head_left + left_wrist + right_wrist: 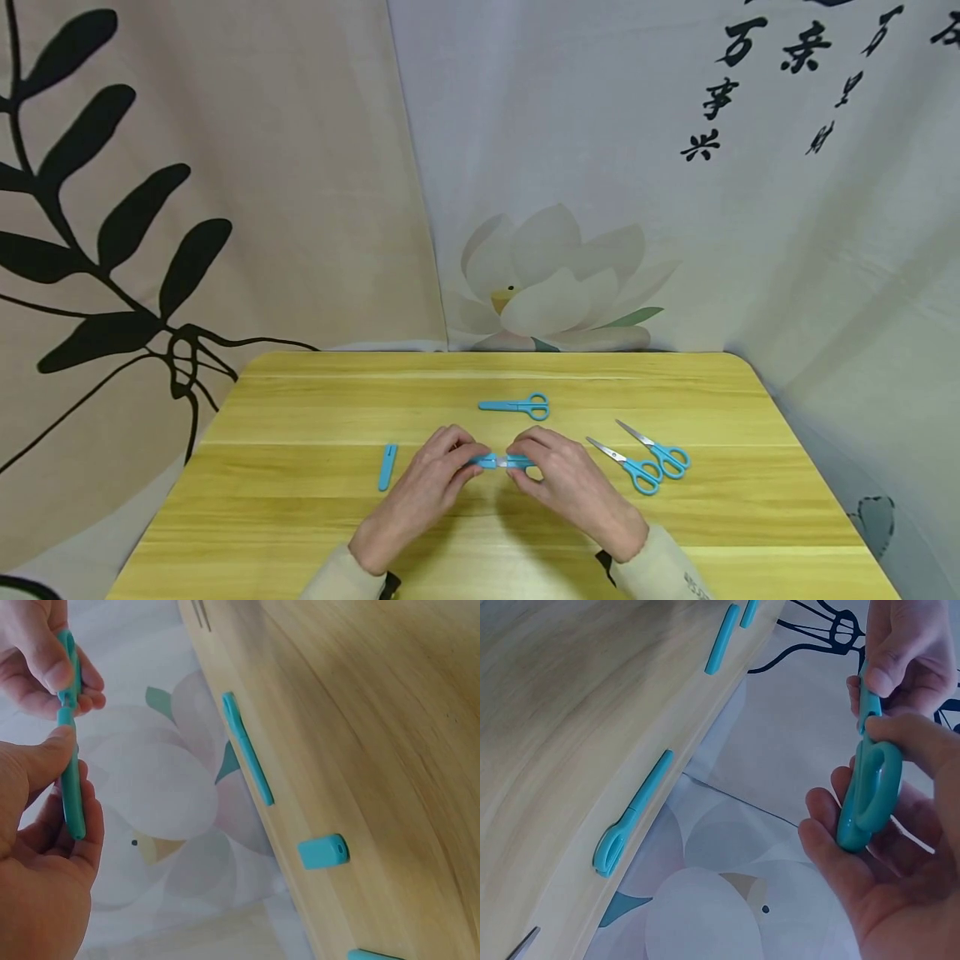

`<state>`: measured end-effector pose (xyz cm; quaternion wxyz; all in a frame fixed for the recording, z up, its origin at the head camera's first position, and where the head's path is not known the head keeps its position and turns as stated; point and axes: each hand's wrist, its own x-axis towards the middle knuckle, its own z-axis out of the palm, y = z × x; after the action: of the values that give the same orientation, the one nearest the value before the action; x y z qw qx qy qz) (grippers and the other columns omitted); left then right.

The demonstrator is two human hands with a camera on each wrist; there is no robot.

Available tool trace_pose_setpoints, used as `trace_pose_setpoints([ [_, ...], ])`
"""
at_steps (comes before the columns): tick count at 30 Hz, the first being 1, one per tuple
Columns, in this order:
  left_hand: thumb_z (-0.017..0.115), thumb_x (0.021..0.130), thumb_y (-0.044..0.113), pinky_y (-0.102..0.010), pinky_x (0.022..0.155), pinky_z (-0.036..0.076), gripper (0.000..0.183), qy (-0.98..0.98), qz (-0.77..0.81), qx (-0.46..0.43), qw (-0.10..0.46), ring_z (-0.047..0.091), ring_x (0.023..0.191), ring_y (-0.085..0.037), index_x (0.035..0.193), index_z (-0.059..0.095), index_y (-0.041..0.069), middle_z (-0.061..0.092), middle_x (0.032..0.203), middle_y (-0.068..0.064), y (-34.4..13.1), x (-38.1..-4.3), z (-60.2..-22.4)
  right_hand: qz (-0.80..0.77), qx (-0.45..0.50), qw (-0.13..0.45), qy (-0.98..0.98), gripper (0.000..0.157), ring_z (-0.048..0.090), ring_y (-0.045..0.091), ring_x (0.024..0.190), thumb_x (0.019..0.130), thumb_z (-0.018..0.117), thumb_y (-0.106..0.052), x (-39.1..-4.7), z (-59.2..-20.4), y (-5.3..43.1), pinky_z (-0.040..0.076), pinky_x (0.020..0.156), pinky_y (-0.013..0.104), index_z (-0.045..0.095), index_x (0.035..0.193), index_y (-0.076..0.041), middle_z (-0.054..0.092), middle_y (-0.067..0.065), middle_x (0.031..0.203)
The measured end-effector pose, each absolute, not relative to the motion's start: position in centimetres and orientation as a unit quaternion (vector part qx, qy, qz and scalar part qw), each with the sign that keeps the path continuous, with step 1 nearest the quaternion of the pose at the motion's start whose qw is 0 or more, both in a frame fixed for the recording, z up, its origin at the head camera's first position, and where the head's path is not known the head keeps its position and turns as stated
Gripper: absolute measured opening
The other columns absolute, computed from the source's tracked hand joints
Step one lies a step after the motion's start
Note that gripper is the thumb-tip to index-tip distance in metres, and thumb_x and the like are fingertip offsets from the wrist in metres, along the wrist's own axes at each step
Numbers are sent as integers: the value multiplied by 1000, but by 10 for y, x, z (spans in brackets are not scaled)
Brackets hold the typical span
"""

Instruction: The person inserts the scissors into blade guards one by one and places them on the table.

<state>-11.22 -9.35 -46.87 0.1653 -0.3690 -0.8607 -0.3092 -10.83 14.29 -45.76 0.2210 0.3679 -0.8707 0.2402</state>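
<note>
My left hand (431, 468) pinches a blue blade cover (70, 780) between thumb and fingers. The handles of a pair of blue scissors (874, 791) are held in my right hand (566, 475). Scissors and cover lie in one line over the middle of the table, the cover's mouth around the blades. A short stretch of bare metal blade (502, 461) shows between the two hands in the head view; most of the blade is hidden inside the cover. Both hands are raised above the tabletop, seen in the wrist views.
Beyond the hands lies a covered pair of scissors (517, 406). Two uncovered pairs, one nearer (633, 468) and one farther (663, 450), lie at right, blades pointing up-left. A loose cover (387, 467) rests left of my hands; another cover (324, 852) shows in the left wrist view.
</note>
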Motion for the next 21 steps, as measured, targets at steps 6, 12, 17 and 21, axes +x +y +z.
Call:
trace_pose_setpoints([
  [6,77,93,7,-23,74,51,17,-859,-316,-367,165,52,90,-10,109,76,11,59,102,3,-92,-111,-468,241,365,217,-872,19,68,10,83,82,89,-12,-108,-457,142,56,69,20,74,95,-11,69,-3,99],
  [12,76,93,8,-22,74,50,16,-860,-316,-367,161,51,90,-10,109,76,11,59,102,4,-92,-111,-468,239,365,215,-874,18,67,9,83,83,88,-13,-108,-457,142,56,69,20,74,95,-11,68,-3,99],
  [17,76,94,8,-22,73,49,16,-859,-313,-372,159,51,89,-10,110,76,11,59,102,3,-92,-112,-468,239,367,214,-873,18,67,9,84,83,88,-13,-107,-457,141,55,70,20,75,95,-11,68,-3,99],
  [21,76,93,7,-23,74,50,17,-857,-315,-374,162,51,89,-10,109,76,11,59,102,3,-93,-112,-468,239,369,212,-873,18,67,10,84,84,88,-13,-107,-457,141,55,70,19,75,96,-11,68,-2,100],
])
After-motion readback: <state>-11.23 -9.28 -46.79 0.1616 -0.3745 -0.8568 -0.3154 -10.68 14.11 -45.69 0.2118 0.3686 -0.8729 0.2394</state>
